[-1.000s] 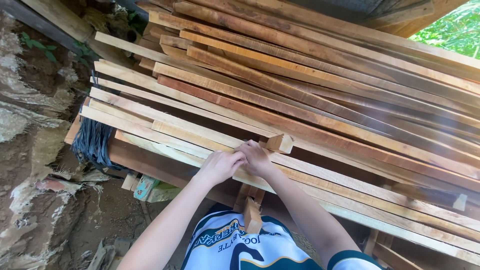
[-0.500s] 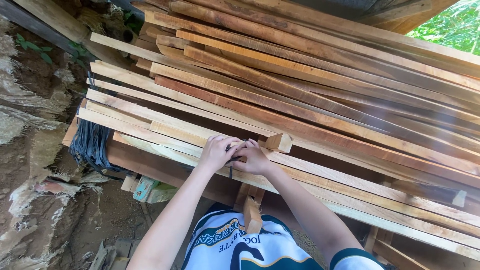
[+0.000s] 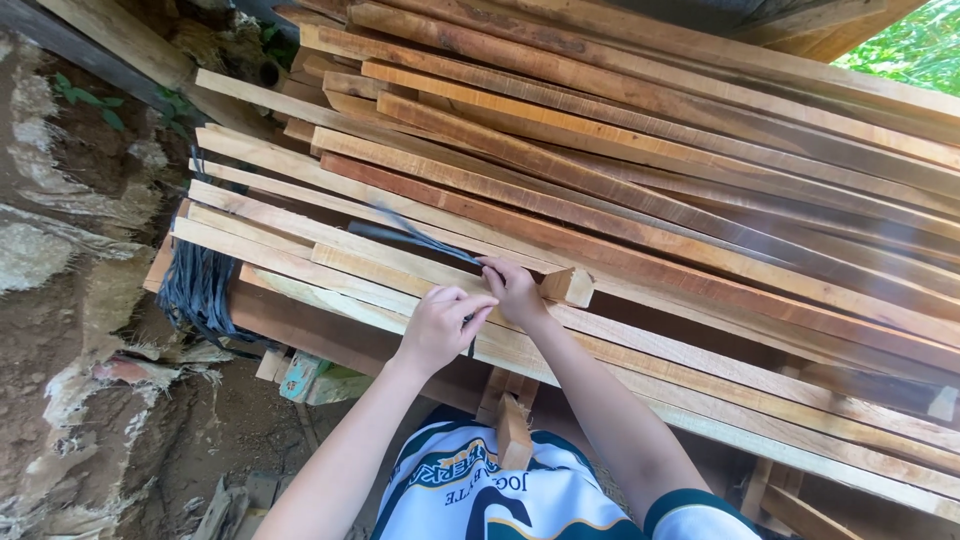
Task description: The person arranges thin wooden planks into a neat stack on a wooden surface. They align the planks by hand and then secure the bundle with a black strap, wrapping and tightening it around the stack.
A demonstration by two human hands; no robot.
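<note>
Both of my hands rest on a stack of long rough wooden planks (image 3: 640,190). My left hand (image 3: 440,325) is curled with its fingers pinching the lower end of a thin dark strap (image 3: 420,238). My right hand (image 3: 512,288) pinches the same strap just beside it, and the strap stretches up and to the left across the planks, blurred. A short wooden block (image 3: 568,286) sits on the planks right next to my right hand.
A bundle of dark straps (image 3: 200,285) hangs off the planks' left end. A rough stone and earth wall (image 3: 70,250) stands at left. Wood scraps (image 3: 300,375) lie on the dirt below. An upright wooden support (image 3: 512,430) stands under the stack.
My hands were pressed together on the planks; now they have come slightly apart and a dark strap is drawn out taut from them up to the left.
</note>
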